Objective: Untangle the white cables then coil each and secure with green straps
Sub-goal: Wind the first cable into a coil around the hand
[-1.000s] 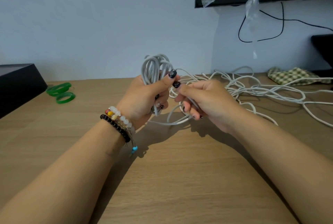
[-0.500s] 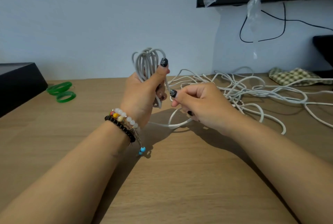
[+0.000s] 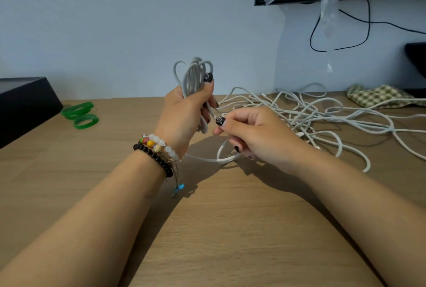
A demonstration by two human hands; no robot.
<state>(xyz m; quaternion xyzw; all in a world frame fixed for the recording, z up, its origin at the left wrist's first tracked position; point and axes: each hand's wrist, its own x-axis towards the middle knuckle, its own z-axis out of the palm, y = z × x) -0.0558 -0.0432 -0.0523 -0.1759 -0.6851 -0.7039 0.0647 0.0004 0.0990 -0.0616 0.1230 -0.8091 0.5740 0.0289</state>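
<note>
Wooden worktop: black box far left, green straps just beside it, checked cloth back right. Loose white cables sprawl in a tangle on the worktop right of and behind the right hand, well apart from the straps. Left hand holds the coiled cable upright, fingers wrapped round the bundle, thumb pressed along its side, loops sticking out above. Right hand just beside it, fingers curled, thumb and forefinger pinching the free strand running from the coil; one slack loop hangs below to the worktop.
</note>
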